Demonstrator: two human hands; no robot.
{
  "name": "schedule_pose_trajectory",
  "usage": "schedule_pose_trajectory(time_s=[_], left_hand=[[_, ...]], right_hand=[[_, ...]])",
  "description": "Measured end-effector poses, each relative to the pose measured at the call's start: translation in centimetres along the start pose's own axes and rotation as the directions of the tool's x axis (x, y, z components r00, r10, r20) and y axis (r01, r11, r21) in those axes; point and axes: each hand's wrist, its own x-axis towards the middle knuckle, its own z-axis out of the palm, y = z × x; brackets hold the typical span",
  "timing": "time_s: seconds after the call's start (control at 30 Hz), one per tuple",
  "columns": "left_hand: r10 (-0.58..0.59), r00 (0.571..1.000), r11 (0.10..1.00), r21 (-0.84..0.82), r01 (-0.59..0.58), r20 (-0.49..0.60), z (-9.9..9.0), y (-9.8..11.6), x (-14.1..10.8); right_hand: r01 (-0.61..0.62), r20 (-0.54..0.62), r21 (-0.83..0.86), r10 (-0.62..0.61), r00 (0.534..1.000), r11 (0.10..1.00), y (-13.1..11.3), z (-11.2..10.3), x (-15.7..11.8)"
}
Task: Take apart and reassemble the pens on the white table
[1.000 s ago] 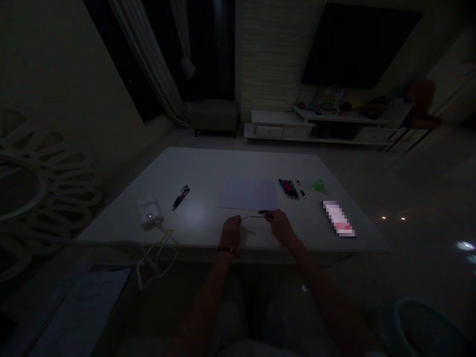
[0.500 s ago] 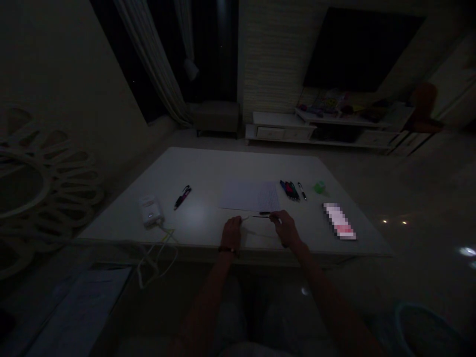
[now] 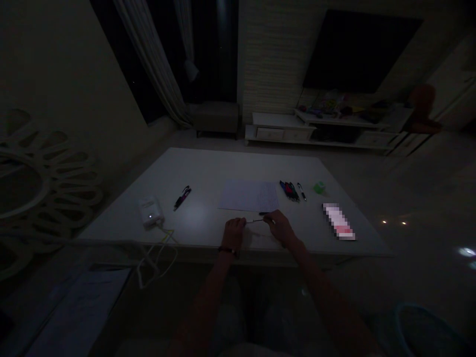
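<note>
My left hand (image 3: 234, 234), fingers closed, holds a short white pen barrel (image 3: 249, 221) low over the table's near side. My right hand (image 3: 280, 229) pinches a thin dark pen refill (image 3: 258, 220). Its left end meets the right end of the white barrel; the dim light hides whether it is inside. Just beyond my right fingers lies a small dark pen part (image 3: 264, 213), partly covered by them. A sheet of paper (image 3: 238, 195), with writing on its right part, lies beyond my hands. Several pens (image 3: 289, 191) are bunched at its right, with a single pen (image 3: 301, 192) alongside.
The white table (image 3: 208, 163) also bears two dark pen-like pieces (image 3: 182, 198), a white box-shaped device (image 3: 150, 212) with cables (image 3: 167, 240) hanging over the near edge, a small green object (image 3: 319, 187) and a phone (image 3: 339, 221). A bluish round rim (image 3: 399, 317) shows at lower right.
My right hand has moved left and slightly nearer me. The gap between the refill and the white barrel has closed. My left hand has shifted slightly right.
</note>
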Motion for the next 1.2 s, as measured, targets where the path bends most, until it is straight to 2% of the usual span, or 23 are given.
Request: schedule_pose_trajectory(time_s=[0.17, 0.3, 0.43, 0.6, 0.67, 0.77, 0.83, 0.9, 1.07, 1.13, 1.2], left_hand=[[0.071, 0.997, 0.995, 0.067, -0.072, 0.023, -0.6, 0.6, 0.1], [0.095, 0.991, 0.99, 0.095, -0.104, 0.094, -0.5, 0.9, 0.1], [0.101, 0.98, 0.991, 0.069, -0.114, 0.171, -0.4, 0.9, 0.1], [0.078, 0.976, 0.989, 0.106, -0.101, 0.204, -0.6, 0.9, 0.2], [0.057, 0.978, 0.99, 0.116, -0.082, 0.202, -0.6, 0.9, 0.2], [0.035, 0.98, 0.991, 0.12, -0.059, 0.193, -0.6, 1.0, 0.2], [0.027, 0.981, 0.992, 0.12, -0.051, 0.192, -0.6, 1.0, 0.2], [0.021, 0.982, 0.992, 0.118, -0.044, 0.187, -0.6, 1.0, 0.2], [0.019, 0.985, 0.991, 0.128, -0.042, 0.172, -0.4, 0.9, 0.1], [0.017, 0.985, 0.99, 0.134, -0.041, 0.173, -0.4, 0.9, 0.1], [0.016, 0.983, 0.99, 0.136, -0.041, 0.182, -0.3, 0.9, 0.1]], right_hand=[[-0.031, 0.041, 0.065, 0.028, 0.999, 0.997, -1.4, 1.5, 0.6], [-0.107, 0.056, 0.147, 0.1, 0.993, 0.983, -2.6, 3.3, 0.2], [-0.199, 0.022, 0.275, 0.201, 0.979, 0.941, -3.5, 4.6, -0.1], [-0.247, 0.03, 0.366, 0.254, 0.967, 0.897, -2.2, 4.4, -0.7], [-0.272, -0.023, 0.327, 0.296, 0.955, 0.905, -0.8, 3.6, -1.0], [-0.317, -0.149, 0.159, 0.34, 0.929, 0.935, 1.5, 2.5, -1.3], [-0.314, -0.125, 0.078, 0.322, 0.938, 0.946, 2.5, 2.3, -1.1], [-0.301, -0.053, 0.033, 0.302, 0.952, 0.953, 3.1, 2.6, -0.7], [-0.33, -0.003, -0.075, 0.331, 0.944, 0.941, 3.2, 3.7, 0.5], [-0.323, 0.002, -0.058, 0.324, 0.946, 0.945, 3.2, 3.7, 0.4], [-0.326, 0.013, 0.028, 0.326, 0.945, 0.945, 2.9, 3.5, 0.0]])
